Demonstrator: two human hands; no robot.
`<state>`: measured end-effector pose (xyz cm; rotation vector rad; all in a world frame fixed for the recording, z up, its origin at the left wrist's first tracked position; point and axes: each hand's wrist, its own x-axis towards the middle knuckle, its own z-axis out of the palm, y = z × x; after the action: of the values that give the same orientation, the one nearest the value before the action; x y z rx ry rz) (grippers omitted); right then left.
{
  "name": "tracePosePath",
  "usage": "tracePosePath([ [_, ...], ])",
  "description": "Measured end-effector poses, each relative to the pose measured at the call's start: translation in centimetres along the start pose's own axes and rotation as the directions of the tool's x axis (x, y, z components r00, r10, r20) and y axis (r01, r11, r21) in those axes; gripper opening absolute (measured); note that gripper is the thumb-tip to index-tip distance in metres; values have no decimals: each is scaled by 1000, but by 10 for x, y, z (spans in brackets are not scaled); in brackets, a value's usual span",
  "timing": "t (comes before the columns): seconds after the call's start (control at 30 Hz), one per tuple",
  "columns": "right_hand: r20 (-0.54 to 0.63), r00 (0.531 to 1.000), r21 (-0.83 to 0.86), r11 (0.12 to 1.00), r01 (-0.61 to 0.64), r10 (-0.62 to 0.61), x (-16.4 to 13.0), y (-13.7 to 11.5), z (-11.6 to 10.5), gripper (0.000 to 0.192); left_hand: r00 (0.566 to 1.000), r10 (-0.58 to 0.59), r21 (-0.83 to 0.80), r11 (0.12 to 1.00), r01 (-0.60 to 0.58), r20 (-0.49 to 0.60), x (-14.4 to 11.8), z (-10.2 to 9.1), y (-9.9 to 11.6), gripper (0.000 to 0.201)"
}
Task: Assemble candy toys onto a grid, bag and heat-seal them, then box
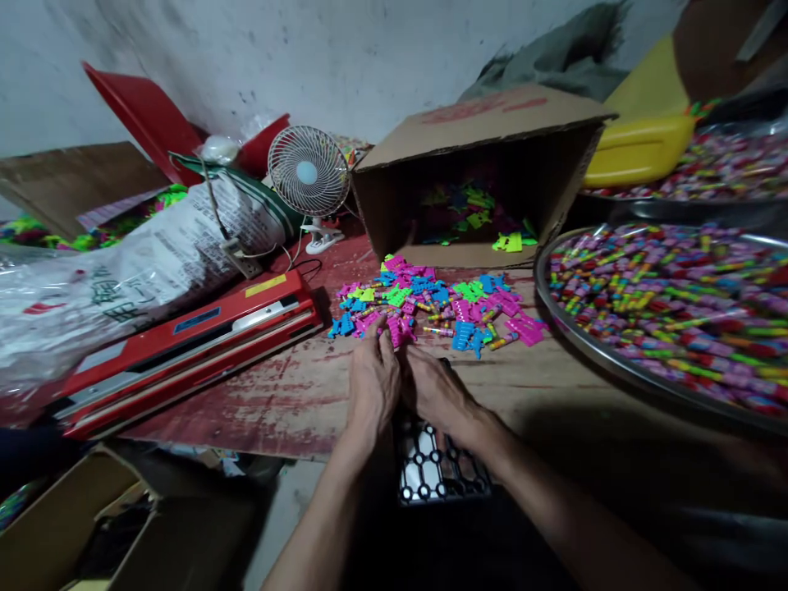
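My left hand (373, 382) and my right hand (436, 392) are close together at the near edge of a pile of flat plastic pieces (424, 295) in pink, blue, green and yellow. The fingers of my left hand are closed, their tips beside a pink plastic piece (401, 330). My right hand is curled shut, its fingertips turned toward the left hand. What either hand holds is hidden by the fingers. Below my right wrist lies a black plastic grid tray (431, 495), partly covered by the hand. Small patterned candy tubes (438, 331) lie among the pieces.
Behind the pile, a cardboard box (492, 123) lies open with more pieces inside. A wide metal basin (554, 316) of candy tubes stands right. A red heat sealer (197, 353), a clip fan (309, 172) and a white sack (160, 254) occupy the left.
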<state>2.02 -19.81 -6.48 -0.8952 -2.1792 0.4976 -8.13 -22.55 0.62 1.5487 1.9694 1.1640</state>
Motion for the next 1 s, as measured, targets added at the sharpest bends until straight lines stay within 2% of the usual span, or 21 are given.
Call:
tracePosePath([
  [0.1,-78,996,-199,979,-55,40,3,14,-29,32,1000,-19,-139,990,20,9,-8,-7,2,54],
  [0.17,-93,990,-399,908,-131,102,6,32,-42,28,997,-70,-232,971,63,-23,-16,-13,-3,68],
  [0.23,-26,992,-552,826,-116,122,8,51,-47,26,990,-132,-319,942,107,-58,-24,-18,-17,70],
  [0.3,47,995,-611,791,-39,85,10,64,-50,28,986,-163,-349,926,143,-29,-33,-20,-37,63],
  [0.4,94,995,-591,803,78,-28,9,62,-58,30,989,-106,-199,972,125,100,-42,-18,-61,46],
  [0.47,101,986,-563,810,166,-132,5,50,-67,30,989,-17,-28,999,21,144,-43,-15,-68,38],
  [0.53,144,966,-544,798,260,-216,-4,36,-77,28,982,74,128,987,-97,172,-39,-11,-69,32],
  [0.6,221,943,-529,781,331,-250,-17,28,-81,26,970,119,252,952,-172,212,-32,-7,-68,27],
  [0.7,276,930,-494,795,353,-242,-39,33,-80,23,967,125,337,921,-196,221,-25,-2,-65,26],
  [0.77,237,944,-457,831,318,-230,-52,41,-78,28,968,124,331,924,-193,217,-25,1,-64,26],
  [0.87,94,982,-420,888,188,-164,-63,43,-80,40,969,111,333,925,-182,221,-27,6,-60,25],
  [0.93,-38,999,-416,909,18,-38,-67,35,-82,41,977,99,344,925,-160,190,-27,8,-59,24],
  [1.0,-166,977,-438,877,-198,137,-69,22,-81,33,979,105,350,922,-163,177,-26,11,-59,23],
])
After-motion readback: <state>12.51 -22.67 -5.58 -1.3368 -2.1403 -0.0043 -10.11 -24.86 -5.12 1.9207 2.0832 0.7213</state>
